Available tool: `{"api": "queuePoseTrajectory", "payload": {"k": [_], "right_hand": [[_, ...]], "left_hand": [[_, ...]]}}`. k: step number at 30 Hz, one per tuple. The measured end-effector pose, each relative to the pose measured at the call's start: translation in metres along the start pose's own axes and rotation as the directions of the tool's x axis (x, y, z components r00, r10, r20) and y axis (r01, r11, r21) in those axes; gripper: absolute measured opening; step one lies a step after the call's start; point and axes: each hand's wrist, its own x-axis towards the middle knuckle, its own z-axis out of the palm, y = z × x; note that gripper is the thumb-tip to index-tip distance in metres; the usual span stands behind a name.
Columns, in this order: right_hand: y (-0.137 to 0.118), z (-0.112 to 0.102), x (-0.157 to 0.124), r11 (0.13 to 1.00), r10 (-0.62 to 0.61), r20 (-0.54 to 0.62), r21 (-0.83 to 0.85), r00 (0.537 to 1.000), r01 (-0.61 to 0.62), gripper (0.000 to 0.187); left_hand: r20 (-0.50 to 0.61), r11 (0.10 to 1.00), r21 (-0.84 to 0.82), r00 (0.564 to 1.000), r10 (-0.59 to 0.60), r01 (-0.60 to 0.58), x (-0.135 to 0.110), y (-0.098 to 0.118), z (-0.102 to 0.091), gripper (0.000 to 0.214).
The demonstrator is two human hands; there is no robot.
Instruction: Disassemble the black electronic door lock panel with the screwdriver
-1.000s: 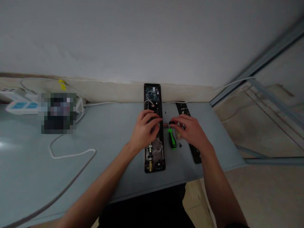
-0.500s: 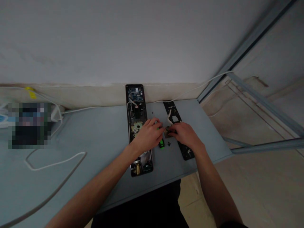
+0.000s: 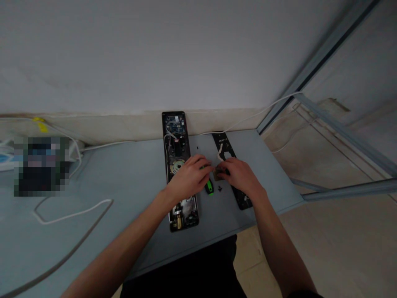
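My left hand (image 3: 196, 170) is curled over the right edge of a long, narrow device housing (image 3: 182, 215) with its inside exposed, its fingertips pinched together. What they hold, if anything, is too small to make out. Close by, my right hand (image 3: 236, 170) closes its fingers on a small tan and dark part (image 3: 218, 174). Beneath the left fingers lies a green and black screwdriver handle (image 3: 209, 187). A few tiny dark screws (image 3: 220, 188) rest beside it. Partly under my right hand is a black back plate (image 3: 245, 202) with cutouts and a white cable.
Inside the housing sit a blue circuit board (image 3: 175, 124), wiring and a brass cylinder. One tiny dark piece (image 3: 197, 147) lies on the grey table (image 3: 133, 165). A pale cable (image 3: 74, 215) loops at left, near a blurred object (image 3: 43, 167). A wall stands behind; a metal frame (image 3: 347, 191) is at right.
The view has shifted slightly. Both hands stay close together over the same spot, with only small finger movements.
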Motion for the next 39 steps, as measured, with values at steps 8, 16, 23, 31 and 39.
{"api": "queuePoseTrajectory", "payload": {"k": [8,16,23,31,39], "right_hand": [[-0.051,0.005,0.003,1.0,-0.016,0.027,0.004,0.999,0.016,0.028],[-0.074,0.02,0.013,0.99,0.139,-0.029,0.039,0.99,-0.138,0.019],[-0.062,-0.032,-0.004,0.975,0.152,-0.235,0.193,0.96,-0.107,0.016],[-0.076,-0.094,-0.017,0.966,0.065,-0.678,0.226,0.733,0.124,0.021],[-0.095,-0.123,-0.01,0.889,-0.318,-0.541,0.115,0.779,0.443,0.022]], "left_hand": [[-0.369,0.989,-0.12,0.92,-0.13,0.091,-0.042,-0.023,-0.026,0.034],[-0.337,0.929,-0.163,0.866,-0.37,0.333,-0.091,-0.023,-0.024,0.04],[-0.257,0.82,-0.437,0.822,-0.508,0.37,-0.098,-0.02,-0.013,0.04],[-0.221,0.672,-0.628,0.737,-0.638,0.393,-0.09,-0.018,0.005,0.04],[-0.288,0.649,-0.654,0.665,-0.689,0.388,-0.086,-0.014,0.012,0.019]]}}
